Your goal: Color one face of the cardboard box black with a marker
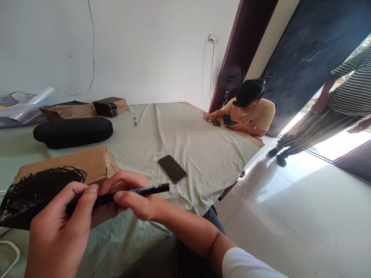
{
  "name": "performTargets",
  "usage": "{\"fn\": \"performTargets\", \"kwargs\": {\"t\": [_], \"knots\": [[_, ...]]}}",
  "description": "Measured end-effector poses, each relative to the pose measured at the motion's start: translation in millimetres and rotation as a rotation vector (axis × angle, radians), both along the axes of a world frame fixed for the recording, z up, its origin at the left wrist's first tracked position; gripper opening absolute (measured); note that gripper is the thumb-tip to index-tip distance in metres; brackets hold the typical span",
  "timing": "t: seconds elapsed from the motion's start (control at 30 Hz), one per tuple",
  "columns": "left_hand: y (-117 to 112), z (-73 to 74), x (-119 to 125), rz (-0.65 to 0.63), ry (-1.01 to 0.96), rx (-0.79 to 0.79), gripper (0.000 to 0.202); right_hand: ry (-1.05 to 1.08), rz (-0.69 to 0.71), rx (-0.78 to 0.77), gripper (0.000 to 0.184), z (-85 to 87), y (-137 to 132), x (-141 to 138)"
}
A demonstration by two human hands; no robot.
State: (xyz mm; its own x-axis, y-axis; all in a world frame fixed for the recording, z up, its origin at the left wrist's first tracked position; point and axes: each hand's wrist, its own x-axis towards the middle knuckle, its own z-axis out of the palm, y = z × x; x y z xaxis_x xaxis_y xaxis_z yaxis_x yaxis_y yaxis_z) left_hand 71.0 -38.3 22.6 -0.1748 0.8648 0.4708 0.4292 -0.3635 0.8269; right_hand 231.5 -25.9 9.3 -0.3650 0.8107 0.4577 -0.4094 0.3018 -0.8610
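A black marker pen (pixel 149 189) is held between both hands, lying almost level above the near part of the table. My left hand (pixel 62 224) pinches its left end between thumb and fingers. Around the middle of the barrel, my right hand (pixel 131 197) is closed, and the pen's right end sticks out past the thumb. Just behind the hands sits a cardboard box (pixel 95 162), its near face covered with dense black scribble. My left hand hides part of that face. Whether the pen's cap is on or off is hidden by my fingers.
A dark phone (pixel 172 168) lies on the wrinkled tablecloth (pixel 147 135). Farther back are a black case (pixel 74 132), scribbled boxes (pixel 111 107), a small pen (pixel 135 121) and plastic bags (pixel 23 106). One person (pixel 252 112) sits at the far end; another (pixel 344 92) stands by the doorway.
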Motion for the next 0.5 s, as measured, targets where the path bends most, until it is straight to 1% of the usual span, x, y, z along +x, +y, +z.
{"fn": "performTargets", "kwargs": {"t": [0.1, 0.2, 0.37, 0.43, 0.5], "knots": [[-5.9, 7.3, 2.1, 0.005, 0.003, -0.011, 0.03, -0.005, -0.004, -0.065, 0.036, 0.1, -1.0, -2.1], [-9.5, 11.8, 2.4, 0.028, -0.035, -0.015, 0.031, -0.027, -0.034, -0.099, 0.038, 2.3, -3.0, -4.1], [-9.1, 15.0, 1.7, 0.076, -0.075, -0.086, 0.024, -0.018, -0.026, -0.012, 0.026, 9.2, -9.5, -1.6], [-8.7, 15.4, 1.9, 0.084, -0.064, -0.079, 0.024, -0.02, -0.02, -0.024, 0.024, 10.7, -10.9, 0.0], [-9.5, 16.7, 2.7, 0.073, -0.049, -0.057, 0.024, -0.025, 0.008, -0.038, 0.026, 11.4, -10.8, 0.7]]}}
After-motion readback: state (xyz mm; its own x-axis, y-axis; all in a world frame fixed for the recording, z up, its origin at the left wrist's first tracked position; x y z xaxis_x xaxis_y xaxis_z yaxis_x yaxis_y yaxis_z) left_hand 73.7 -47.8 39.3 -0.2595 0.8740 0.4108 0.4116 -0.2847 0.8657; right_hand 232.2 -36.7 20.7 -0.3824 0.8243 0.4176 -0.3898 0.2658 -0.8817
